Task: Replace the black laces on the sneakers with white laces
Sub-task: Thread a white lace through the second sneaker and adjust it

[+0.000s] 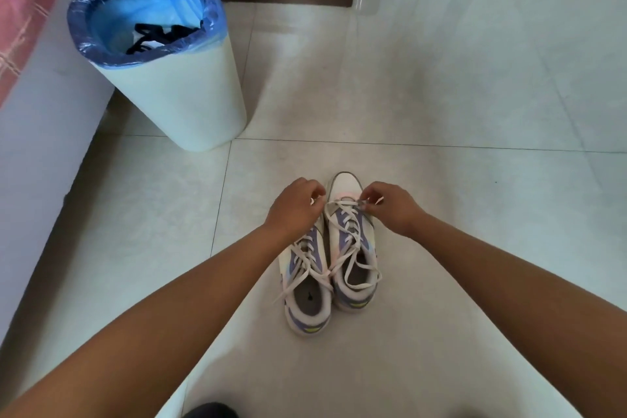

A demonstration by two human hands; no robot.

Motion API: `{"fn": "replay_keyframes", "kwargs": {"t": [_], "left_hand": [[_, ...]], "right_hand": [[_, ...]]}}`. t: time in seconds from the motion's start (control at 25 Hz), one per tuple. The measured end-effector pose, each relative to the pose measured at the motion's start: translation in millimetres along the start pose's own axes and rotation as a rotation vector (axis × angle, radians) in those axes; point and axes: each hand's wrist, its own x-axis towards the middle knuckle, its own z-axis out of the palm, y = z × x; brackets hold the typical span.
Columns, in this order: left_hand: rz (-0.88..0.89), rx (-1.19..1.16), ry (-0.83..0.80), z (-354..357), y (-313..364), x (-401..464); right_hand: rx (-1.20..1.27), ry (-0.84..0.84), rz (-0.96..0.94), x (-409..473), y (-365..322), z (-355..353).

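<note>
Two white-and-purple low sneakers [327,268] stand side by side on the pale tiled floor [441,112], toes away from the person, so the eyelets face up for lacing. Both carry flat white laces [344,219]. The left hand [294,210] and right hand [393,209] each pinch a lace strand near the toe of the right-side shoe, grip tight, probably evening the lacing. The discarded black laces [159,37] lie in the white bin with a blue plastic liner [163,61].

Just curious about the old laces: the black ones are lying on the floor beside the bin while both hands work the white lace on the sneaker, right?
Not quite. The head view shows the black laces inside the bin, not on the floor. The rest holds: left hand and right hand pinch the white lace on the sneaker.
</note>
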Motion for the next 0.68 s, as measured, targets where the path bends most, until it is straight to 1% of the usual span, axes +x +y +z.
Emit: {"fn": "replay_keyframes", "kwargs": {"t": [0.08,0.16,0.24,0.28,0.44,0.52,0.6,0.68], "left_hand": [[-0.021,-0.041,-0.028,4.1,8.4,11.1],[-0.015,-0.047,-0.1,12.7,15.0,15.7],[0.041,0.032,-0.188,24.4,19.3,11.0],[0.061,0.058,-0.2,28.0,19.3,7.1],[0.09,0.068,-0.187,27.7,9.7,-4.3],[0.052,0.094,-0.152,28.3,12.0,-3.6],[0.003,0.112,-0.084,30.4,20.9,1.6],[-0.019,0.12,-0.059,33.2,31.4,7.9]], "right_hand": [[0.035,-0.001,-0.048,-0.4,0.3,4.4],[0.001,-0.002,-0.136,0.9,0.4,2.2],[-0.061,-0.01,-0.206,2.9,0.3,3.5],[-0.085,-0.015,-0.218,4.2,0.1,5.0],[-0.146,-0.044,-0.212,10.4,-2.2,6.5],[-0.156,-0.04,-0.201,11.9,-3.3,6.3],[-0.255,-0.043,-0.224,11.4,-5.0,9.1],[-0.35,-0.046,-0.256,10.9,-5.3,9.5]]}}
